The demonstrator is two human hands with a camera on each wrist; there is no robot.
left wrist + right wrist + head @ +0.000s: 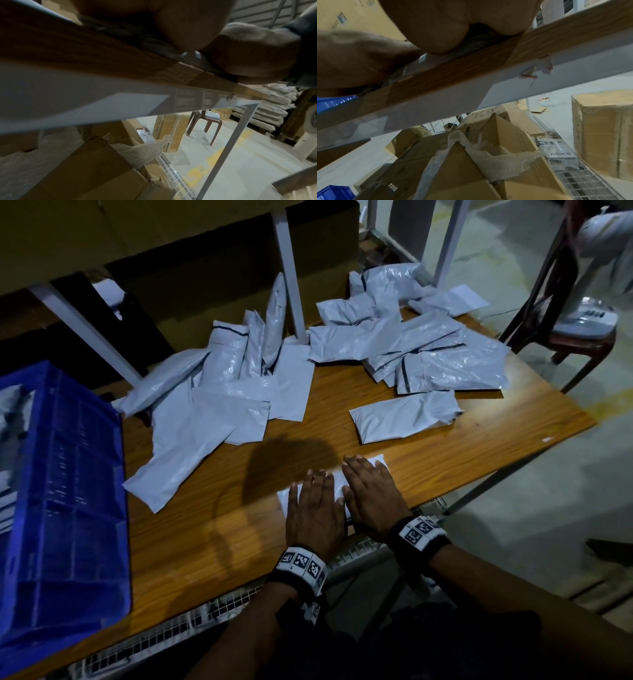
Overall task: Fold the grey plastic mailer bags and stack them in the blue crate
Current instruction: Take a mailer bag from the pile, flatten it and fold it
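A folded grey mailer bag [339, 486] lies near the front edge of the wooden table [428, 446]. My left hand [313, 503] and right hand [368, 494] lie flat on it side by side, fingers straight, pressing it down. A sliver of the bag [190, 55] shows under the left palm in the left wrist view, and the bag [428, 59] shows under the right palm in the right wrist view. The blue crate [65, 501] stands at the table's left end with a few grey bags inside. Loose mailer bags lie in a left pile [212, 412] and a back right pile [428, 350].
One single folded bag [404, 416] lies just beyond my hands. White rack legs [291, 268] rise behind the piles. A brown plastic chair [579, 337] stands to the right of the table. Cardboard boxes [471, 162] sit under the table.
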